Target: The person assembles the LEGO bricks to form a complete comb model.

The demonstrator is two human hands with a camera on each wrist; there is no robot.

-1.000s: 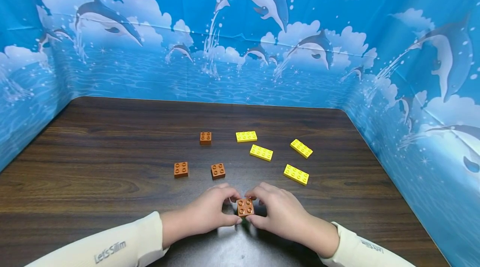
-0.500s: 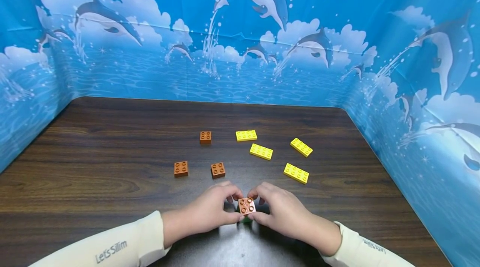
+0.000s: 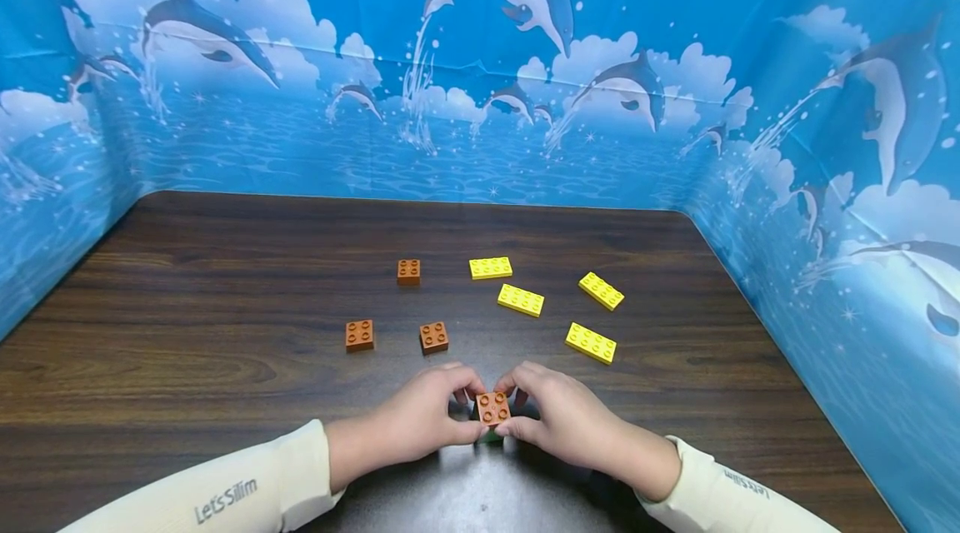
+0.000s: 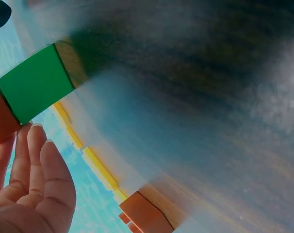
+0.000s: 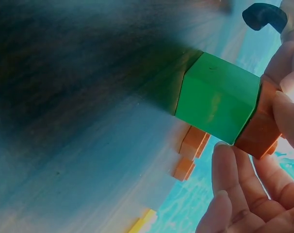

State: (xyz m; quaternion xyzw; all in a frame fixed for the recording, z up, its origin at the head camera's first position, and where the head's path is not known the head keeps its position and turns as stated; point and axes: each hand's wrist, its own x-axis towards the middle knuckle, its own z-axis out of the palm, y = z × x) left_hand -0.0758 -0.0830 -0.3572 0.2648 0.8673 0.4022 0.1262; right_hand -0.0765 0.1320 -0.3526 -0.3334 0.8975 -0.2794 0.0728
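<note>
A brown two-by-two toy brick (image 3: pixel 493 409) sits on top of a taller green block (image 5: pixel 220 97), which stands on the table near its front. My left hand (image 3: pixel 431 418) pinches the brick from the left, thumb at the near side and fingertips at the far side. From the right, my right hand (image 3: pixel 562 416) pinches the same brick in a mirrored way. In the left wrist view the green block (image 4: pixel 38 85) shows a smooth side under the brown brick (image 4: pixel 2 114). Most of the green block is hidden from the head view.
Three loose brown bricks lie beyond my hands: one farther back (image 3: pixel 408 271), one to the left (image 3: pixel 359 335) and one closer (image 3: pixel 433 337). Several yellow two-by-four plates (image 3: pixel 591 343) lie to the right on the dark wood table (image 3: pixel 187 283). A dolphin-print curtain (image 3: pixel 300 150) encloses the table.
The held brick has shifted slightly right and up, and a bit more of the green block shows beneath it. Both hands keep their hold; the loose pieces stay put.
</note>
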